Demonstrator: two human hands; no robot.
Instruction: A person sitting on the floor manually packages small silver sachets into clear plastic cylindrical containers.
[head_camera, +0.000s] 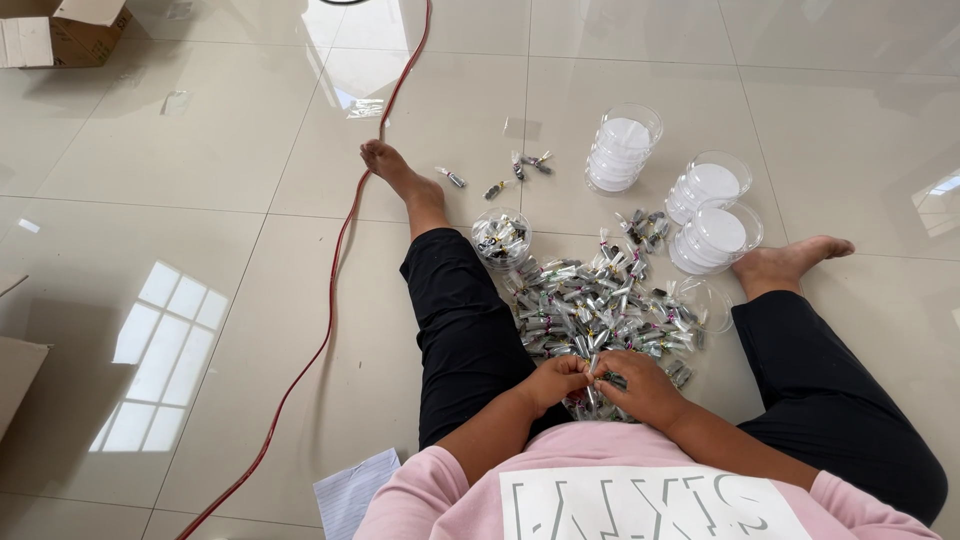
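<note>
Glossy cream tiled floor (200, 150), shiny enough to mirror the windows. Dead centre sits a big heap of small clear-wrapped grey tubes (600, 305), with a few strays (520, 172) scattered further out. A small clear plastic tub (501, 238) full of the same pieces stands just beside the heap. To the right are three stacks of round clear containers with white lids (622, 150), and one empty clear tub (706, 304) touches the heap's edge. A long red cable (335, 290) snakes across the tiles, a brown cardboard box (65, 32) sits top left, and a lined paper sheet (355, 490) lies near the bottom.
</note>
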